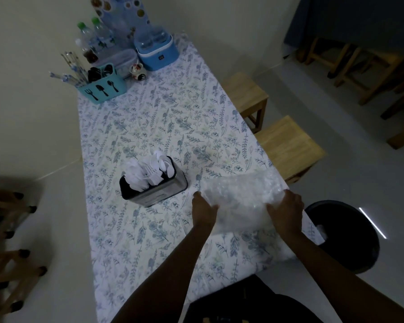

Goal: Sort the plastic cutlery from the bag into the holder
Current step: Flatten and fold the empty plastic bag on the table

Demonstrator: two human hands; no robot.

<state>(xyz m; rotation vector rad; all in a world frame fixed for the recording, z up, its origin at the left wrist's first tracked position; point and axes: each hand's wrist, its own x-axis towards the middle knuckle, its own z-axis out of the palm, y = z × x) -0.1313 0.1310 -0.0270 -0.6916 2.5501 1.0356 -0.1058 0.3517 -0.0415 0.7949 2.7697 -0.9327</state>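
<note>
The clear plastic bag [240, 197] is gripped at the right edge of the table [149, 124], with the left hand [204, 209] curled round its left side and the right hand [287, 213] round its right. White cutlery [147, 173] stands in the dark holder [163, 194], just left of the bag. Whether any pieces remain inside the crumpled plastic cannot be told. The sorting is judged nearly done. The bag should be spread and felt through over the table, not past the edge above the black bin [345, 234], so that no stray piece is lost.
</note>
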